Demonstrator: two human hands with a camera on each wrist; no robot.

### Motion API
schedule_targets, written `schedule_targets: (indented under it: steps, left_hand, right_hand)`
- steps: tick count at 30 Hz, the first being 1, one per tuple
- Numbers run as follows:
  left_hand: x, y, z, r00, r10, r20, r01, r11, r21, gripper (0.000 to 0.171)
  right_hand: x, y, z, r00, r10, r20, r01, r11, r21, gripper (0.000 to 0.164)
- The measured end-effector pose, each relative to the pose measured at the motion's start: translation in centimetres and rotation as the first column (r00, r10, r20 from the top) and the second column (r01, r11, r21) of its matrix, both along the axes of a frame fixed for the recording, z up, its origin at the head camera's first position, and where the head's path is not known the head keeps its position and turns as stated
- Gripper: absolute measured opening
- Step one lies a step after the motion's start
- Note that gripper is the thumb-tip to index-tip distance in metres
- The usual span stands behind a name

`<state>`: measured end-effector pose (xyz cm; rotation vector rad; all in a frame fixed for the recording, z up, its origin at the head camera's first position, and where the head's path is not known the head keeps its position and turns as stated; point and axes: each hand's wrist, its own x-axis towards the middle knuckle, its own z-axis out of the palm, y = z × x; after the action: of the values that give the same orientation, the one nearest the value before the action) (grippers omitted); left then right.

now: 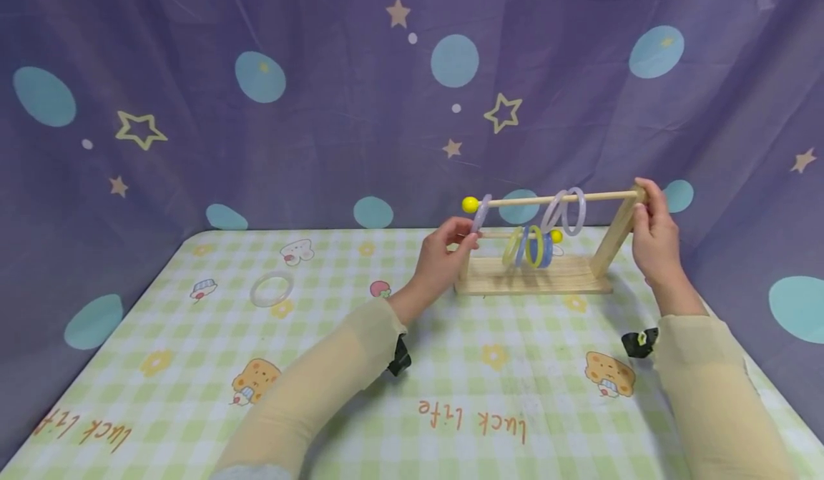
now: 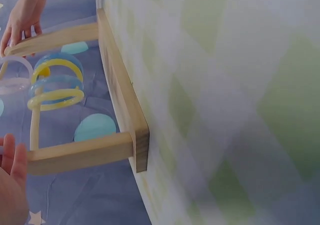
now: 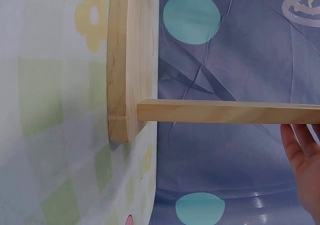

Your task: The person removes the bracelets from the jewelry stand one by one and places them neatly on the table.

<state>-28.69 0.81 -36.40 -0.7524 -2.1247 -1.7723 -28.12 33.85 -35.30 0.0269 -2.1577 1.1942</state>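
A wooden stand point(image 1: 534, 285) with two rods is at the right of the table in the head view. My left hand point(image 1: 444, 255) pinches a pale purple ring point(image 1: 481, 214), which hangs round the upper rod point(image 1: 518, 202) beside its yellow end ball point(image 1: 471, 204). Two more pale purple rings point(image 1: 574, 212) hang further right on that rod. On the lower rod are yellow rings point(image 1: 533, 247) and blue rings point(image 1: 546, 251). My right hand point(image 1: 658, 240) grips the top of the right post point(image 1: 616, 233), thumb in front. The left wrist view hides the pinched ring.
A clear whitish ring point(image 1: 272, 289) lies flat on the checked tablecloth point(image 1: 360, 322), far left of the stand. Behind the table hangs a purple curtain point(image 1: 347, 144) with stars and blue spots.
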Motion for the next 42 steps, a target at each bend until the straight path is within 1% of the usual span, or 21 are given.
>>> schedule_targets:
  steps: [7, 14, 17, 21, 24, 28, 33, 36, 38, 42]
  left_hand:
    - [-0.1, -0.5, 0.2, 0.997, -0.003, -0.073, 0.003, 1.000, 0.003, 0.012]
    - [-0.1, -1.4, 0.7, 0.994, 0.043, -0.097, -0.044, 0.999, -0.001, 0.010]
    - [-0.2, -2.0, 1.0, 0.993, 0.035, -0.113, -0.035, 0.999, 0.000, 0.011]
    - [-0.2, -2.9, 1.5, 0.993, 0.030, -0.118, -0.030, 1.000, -0.002, 0.013]
    - [-0.1, -3.5, 1.9, 0.992, 0.050, -0.112, -0.051, 0.999, -0.007, 0.014]
    - [0.2, -4.5, 2.2, 0.992, 0.071, -0.107, -0.072, 0.997, -0.003, 0.013]
    - [0.4, -6.0, 2.6, 0.991, 0.080, -0.110, -0.075, 0.996, 0.047, 0.013]
    - [0.3, -7.2, 2.9, 0.988, 0.100, -0.120, -0.093, 0.993, 0.068, 0.013]
    - [0.2, -8.1, 3.1, 0.985, 0.119, -0.125, -0.111, 0.991, 0.070, 0.013]
    - [0.2, -9.8, 3.4, 0.975, 0.175, -0.138, -0.169, 0.984, 0.055, 0.014]
  right_hand:
    - [0.0, -0.1, 0.1, 1.000, 0.006, 0.001, -0.006, 1.000, 0.019, 0.039]
    - [0.0, -0.1, 0.0, 1.000, 0.010, -0.001, -0.010, 1.000, 0.022, 0.039]
    - [0.0, -0.1, 0.0, 1.000, 0.015, -0.004, -0.015, 1.000, 0.023, 0.039]
    - [0.1, -0.2, 0.0, 1.000, 0.016, -0.005, -0.016, 1.000, 0.024, 0.039]
    - [0.1, -0.3, 0.1, 1.000, 0.015, -0.007, -0.014, 1.000, 0.024, 0.039]
    - [0.2, -0.3, 0.1, 1.000, 0.012, -0.008, -0.012, 1.000, 0.018, 0.039]
    - [0.2, -0.3, 0.2, 1.000, 0.010, 0.004, -0.010, 1.000, 0.016, 0.039]
    - [0.2, -0.3, 0.3, 1.000, 0.009, 0.012, -0.009, 1.000, 0.013, 0.039]
    - [0.2, -0.3, 0.3, 1.000, 0.011, 0.014, -0.011, 1.000, 0.008, 0.039]
    - [0.3, -0.2, 0.4, 1.000, 0.010, 0.022, -0.010, 1.000, 0.003, 0.040]
